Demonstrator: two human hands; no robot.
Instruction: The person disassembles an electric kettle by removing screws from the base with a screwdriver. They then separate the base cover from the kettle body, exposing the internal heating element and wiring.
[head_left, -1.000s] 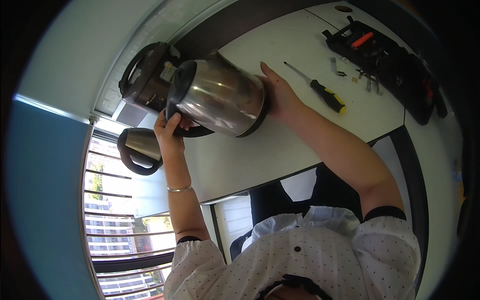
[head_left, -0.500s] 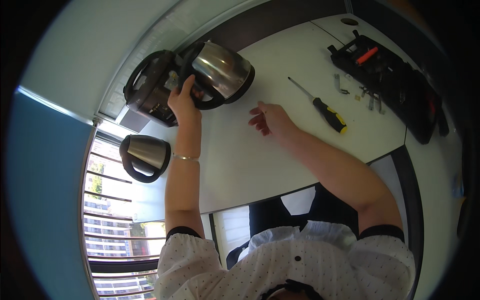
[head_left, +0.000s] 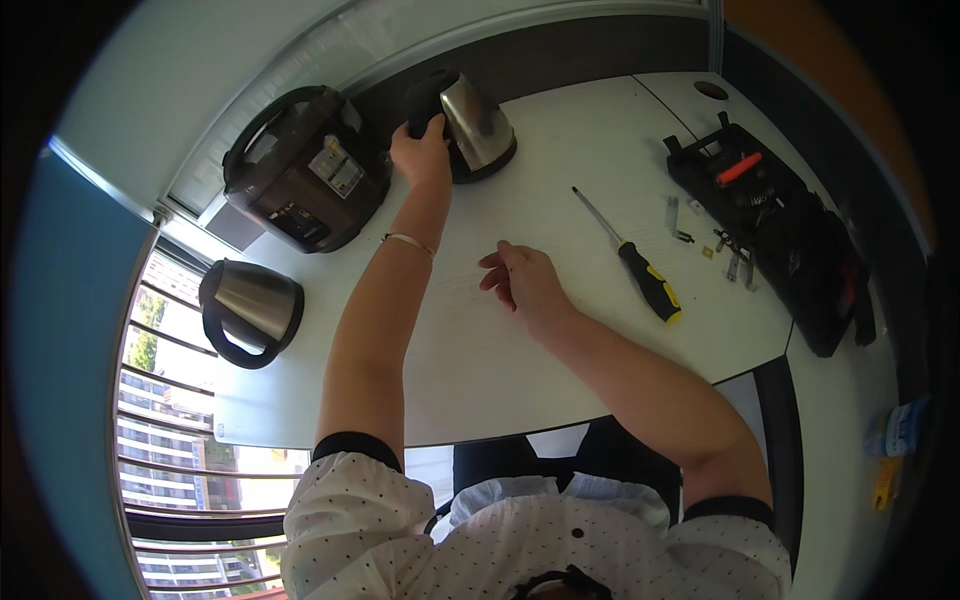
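At the back of the white table [head_left: 470, 370], my left hand [head_left: 422, 155] is closed round the black handle of a steel electric kettle [head_left: 478, 125]. The kettle stands upright beside a dark brown electric pressure cooker [head_left: 310, 175]. My right hand [head_left: 525, 280] hovers over the middle of the table with its fingers loosely bent and apart, holding nothing. To its right lies a screwdriver [head_left: 650, 280] with a black and yellow handle, its shaft pointing away to the left.
A second steel kettle [head_left: 255, 300] stands at the left by the window. On the right lies an opened black tool case [head_left: 775, 230] with a red-handled tool [head_left: 738, 170] in it. Several small metal parts [head_left: 735, 265] are beside the case. A bottle [head_left: 895, 430] is at the far right.
My left hand has moved the kettle away from me to the back, where it now stands beside the pressure cooker. My right hand stays over the table; my view has shifted.
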